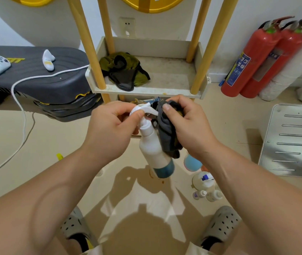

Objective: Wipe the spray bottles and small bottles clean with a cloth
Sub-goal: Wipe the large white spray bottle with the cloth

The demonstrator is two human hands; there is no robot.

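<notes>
One tall shelf (146, 91) stands ahead, red fire extinguishers (247, 61) to its right. Before it, above the floor (36, 144), a white spray bottle (151, 144) hangs tilted, teal base low and nearer, head up, nozzle pointing right into a dark cloth (166, 129). The left hand (109, 129) has its fingers (137, 112) curled tight round the head; the right hand (189, 126) bunches the cloth against the nozzle. Small bottles (199, 194) stand on the floor below.
</notes>
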